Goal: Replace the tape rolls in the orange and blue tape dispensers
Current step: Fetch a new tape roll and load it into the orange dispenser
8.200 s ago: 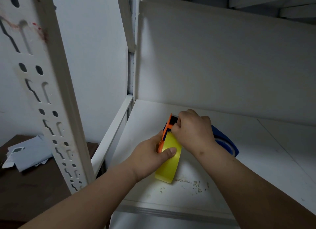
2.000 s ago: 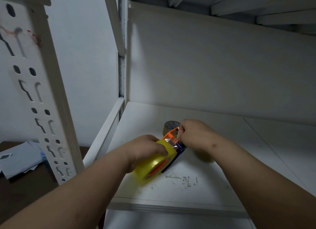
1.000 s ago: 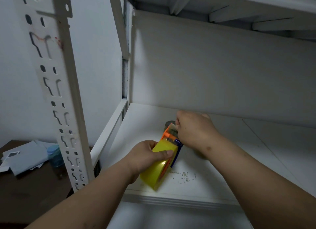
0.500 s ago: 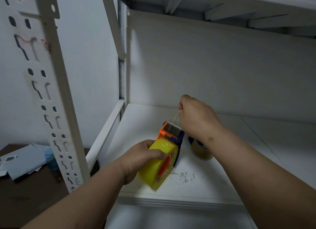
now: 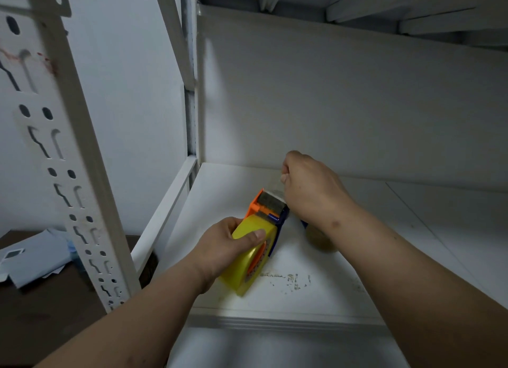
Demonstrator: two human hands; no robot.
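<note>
Near the shelf's (image 5: 316,299) front edge, the left hand (image 5: 220,250) grips the yellow roll (image 5: 247,266) in the orange dispenser (image 5: 268,206); the right hand (image 5: 310,191) pinches the tape end and should pull straight across the blade.

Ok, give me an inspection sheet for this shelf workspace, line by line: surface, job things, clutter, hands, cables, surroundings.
Surface: white shelf board, with a patch of dark specks near its front edge.
Job's things: orange dispenser loaded with a yellow tape roll, held just above the board; a brownish tape roll lies on the board behind the right wrist, with a bit of blue beside it, mostly hidden.
Clutter: specks only.
Hands: left hand grips the yellow roll; right hand pinches a clear tape strip pulled up from the dispenser head.
Cables: nothing seen.
Surroundings: perforated white upright at left; dark table beyond it with papers.
</note>
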